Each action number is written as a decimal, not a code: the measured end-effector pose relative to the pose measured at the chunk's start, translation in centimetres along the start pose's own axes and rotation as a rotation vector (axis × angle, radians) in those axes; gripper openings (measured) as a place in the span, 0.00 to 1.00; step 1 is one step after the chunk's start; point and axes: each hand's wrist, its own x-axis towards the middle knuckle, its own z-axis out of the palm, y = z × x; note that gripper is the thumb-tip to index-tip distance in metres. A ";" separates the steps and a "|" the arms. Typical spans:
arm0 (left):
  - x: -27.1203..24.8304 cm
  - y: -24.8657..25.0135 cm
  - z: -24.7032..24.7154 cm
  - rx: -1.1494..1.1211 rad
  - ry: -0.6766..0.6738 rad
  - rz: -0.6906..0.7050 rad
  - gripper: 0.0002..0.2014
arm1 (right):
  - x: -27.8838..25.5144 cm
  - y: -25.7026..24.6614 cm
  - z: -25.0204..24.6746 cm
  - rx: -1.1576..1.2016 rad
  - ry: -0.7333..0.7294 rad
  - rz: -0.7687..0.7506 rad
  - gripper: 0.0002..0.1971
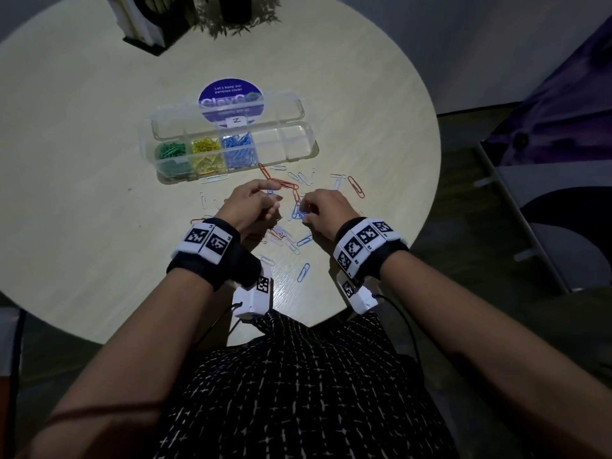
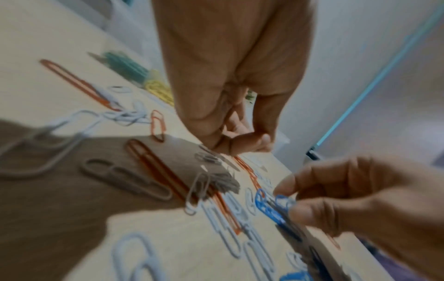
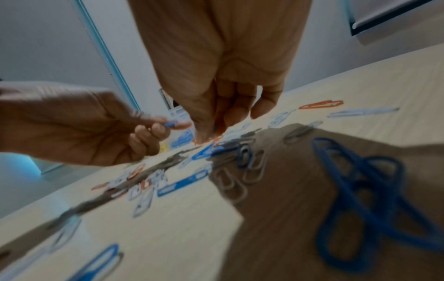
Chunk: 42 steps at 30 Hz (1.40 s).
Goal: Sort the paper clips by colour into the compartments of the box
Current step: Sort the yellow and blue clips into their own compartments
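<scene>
- Over the table's near half, our left hand point(image 1: 248, 203) hovers with fingers curled; the right wrist view shows its thumb and forefinger pinching a small blue clip point(image 3: 171, 124).
- Our right hand point(image 1: 326, 208) sits just beside it, fingertips point(image 2: 300, 211) drawn together and pinching a cluster of blue clips point(image 2: 269, 208) low over the scatter.
- Between and under both hands: loose clips point(image 1: 286, 238), white, blue and orange mixed, some overlapping.
- One blue clip point(image 1: 303, 272) lies apart, nearer our body, between the wrists.
- Long orange clips point(image 1: 276, 180) lie just past the left hand, reaching toward the box; another orange clip point(image 1: 356, 186) lies to the right of the right hand.
- White clip point(image 1: 215, 178) rests just in front of the box.
- Box point(image 1: 298, 140), clear plastic, lid open and tipped back, stands beyond the scatter, well apart from our hands.
- Its compartments, left to right: green clips point(image 1: 172, 152), yellow clips point(image 1: 208, 150), blue clips point(image 1: 239, 147); the right end shows bare plastic.
- Round blue sticker point(image 1: 231, 100) lies behind the lid.
- Table point(image 1: 82, 160), round, pale wood grain, carries everything listed.
- Dark holder with papers point(image 1: 142, 24) stands at the far edge.
</scene>
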 end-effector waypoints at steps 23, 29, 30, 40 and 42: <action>-1.3 -0.4 2.1 -0.771 -0.011 -0.328 0.22 | 0.1 -3.7 -1.7 0.549 0.218 -0.006 0.06; -0.8 -0.7 1.0 -0.724 0.044 -0.372 0.22 | 1.1 -1.5 -1.8 0.219 0.236 0.048 0.10; -0.8 -0.8 0.8 -0.721 0.040 -0.377 0.21 | 1.3 -1.5 -1.3 0.083 0.158 0.011 0.11; -1.1 -1.1 -1.7 -0.793 0.079 -0.349 0.19 | 1.7 -1.0 0.4 -0.293 0.033 -0.095 0.11; -1.2 -1.1 -1.8 -0.792 0.119 -0.339 0.19 | 1.6 -1.1 0.4 -0.235 0.054 -0.083 0.09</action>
